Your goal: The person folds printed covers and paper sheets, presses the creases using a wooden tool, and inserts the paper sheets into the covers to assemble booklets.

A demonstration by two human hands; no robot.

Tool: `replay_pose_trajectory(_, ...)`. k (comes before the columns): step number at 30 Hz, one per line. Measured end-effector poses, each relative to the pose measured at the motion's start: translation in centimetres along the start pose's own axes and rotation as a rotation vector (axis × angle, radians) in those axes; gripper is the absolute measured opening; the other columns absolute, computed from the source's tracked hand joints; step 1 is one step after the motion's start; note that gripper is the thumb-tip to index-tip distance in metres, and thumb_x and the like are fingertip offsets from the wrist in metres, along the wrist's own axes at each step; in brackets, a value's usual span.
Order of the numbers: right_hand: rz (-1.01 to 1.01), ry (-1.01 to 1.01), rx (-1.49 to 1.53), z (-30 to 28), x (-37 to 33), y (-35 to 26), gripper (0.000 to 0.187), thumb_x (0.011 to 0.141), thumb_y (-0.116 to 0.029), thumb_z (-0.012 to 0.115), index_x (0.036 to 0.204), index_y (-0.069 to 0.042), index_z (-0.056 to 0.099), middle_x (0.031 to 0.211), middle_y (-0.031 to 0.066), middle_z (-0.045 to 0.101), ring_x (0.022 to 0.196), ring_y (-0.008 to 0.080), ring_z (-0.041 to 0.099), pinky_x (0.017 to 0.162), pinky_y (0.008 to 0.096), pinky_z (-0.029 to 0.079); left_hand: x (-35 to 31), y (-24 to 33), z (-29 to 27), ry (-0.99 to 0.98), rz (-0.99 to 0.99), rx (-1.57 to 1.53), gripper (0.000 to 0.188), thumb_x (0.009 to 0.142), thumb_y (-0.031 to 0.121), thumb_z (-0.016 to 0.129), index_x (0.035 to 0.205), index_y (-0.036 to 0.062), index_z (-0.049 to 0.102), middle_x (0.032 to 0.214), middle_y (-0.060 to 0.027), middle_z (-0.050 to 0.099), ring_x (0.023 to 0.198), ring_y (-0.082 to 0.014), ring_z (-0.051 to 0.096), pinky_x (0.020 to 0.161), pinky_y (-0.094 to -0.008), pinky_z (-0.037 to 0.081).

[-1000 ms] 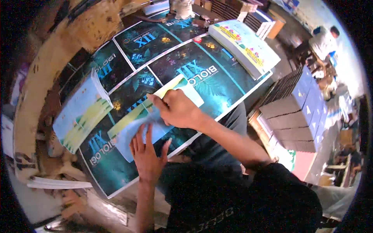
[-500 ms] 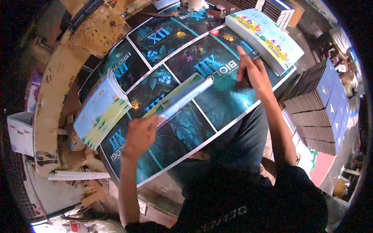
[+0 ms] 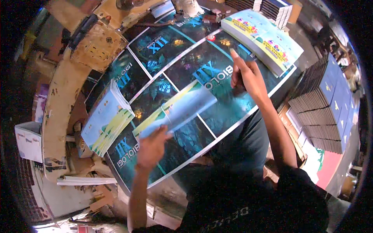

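I have the left hand (image 3: pixel 151 149) low over the near-left part of the dark printed tabletop (image 3: pixel 186 149), its fingers bent and close together at the near-left end of a blue-and-green printed sheet (image 3: pixel 186 110); motion blurs them, so I cannot tell whether they pinch the sheet or only touch it. The sheet lies aslant near the middle of the tabletop, its long sides running roughly along the near edge, and I cannot tell whether all of it is flat. My right hand (image 3: pixel 250 77) is over the right part of the tabletop, apart from the sheet: one finger points out toward the far edge while the others curl in, and I cannot tell whether anything sits inside them. Beyond that hand, a thick stack of bright illustrated covers (image 3: pixel 268 42) sits at the far-right corner, with a small red round object (image 3: pixel 211 37) just beside it. At the left edge I see a slightly fanned pile of blue-and-green sheets (image 3: pixel 107 120). Off the near-right corner, well apart from the sheet, stand dark blue books (image 3: pixel 324 105) in tall stacks.
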State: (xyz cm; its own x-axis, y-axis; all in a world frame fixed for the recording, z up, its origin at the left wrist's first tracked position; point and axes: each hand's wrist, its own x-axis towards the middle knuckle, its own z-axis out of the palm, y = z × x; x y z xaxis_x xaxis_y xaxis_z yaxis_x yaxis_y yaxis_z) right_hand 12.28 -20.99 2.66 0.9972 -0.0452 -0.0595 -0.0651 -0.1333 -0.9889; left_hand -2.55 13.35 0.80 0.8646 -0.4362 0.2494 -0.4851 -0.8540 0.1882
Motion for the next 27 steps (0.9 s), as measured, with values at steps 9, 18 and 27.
replay_pose_trajectory(9,-0.030,-0.288,-0.367,2.5,-0.2,-3.6,0.087,0.094,-0.072,0.038,0.051,0.000,0.062,0.046,0.0152,0.055,0.056,0.0279,0.064,0.072,0.0466,0.053,-1.7,1.1,1.7,0.171,-0.347,-0.346,0.027,0.091,0.005,0.067,0.118,0.0050,0.070,0.118,-0.0111,0.070,0.113,-0.0297,0.066,0.097,-0.0356,0.051)
replay_pose_trajectory(18,-0.611,-0.686,-0.107,11.7,-10.8,-7.2,0.050,0.095,-0.038,0.056,0.073,0.005,0.066,0.059,0.0250,0.061,0.058,0.0447,0.065,0.053,0.0501,0.055,-6.1,1.1,4.4,0.227,-0.250,0.014,0.036,0.090,0.009,0.068,0.125,0.0031,0.063,0.128,-0.0150,0.064,0.123,-0.0311,0.058,0.100,-0.0408,0.050)
replay_pose_trajectory(27,-0.417,-0.508,-0.312,15.0,-10.1,-0.8,0.050,0.095,-0.037,0.055,0.071,0.006,0.065,0.066,0.0278,0.061,0.065,0.0467,0.065,0.061,0.0512,0.056,3.9,1.3,3.1,0.094,-0.215,0.483,0.061,0.096,0.028,0.052,0.152,0.0104,0.036,0.156,-0.0147,0.036,0.146,-0.0347,0.032,0.119,-0.0557,0.019)
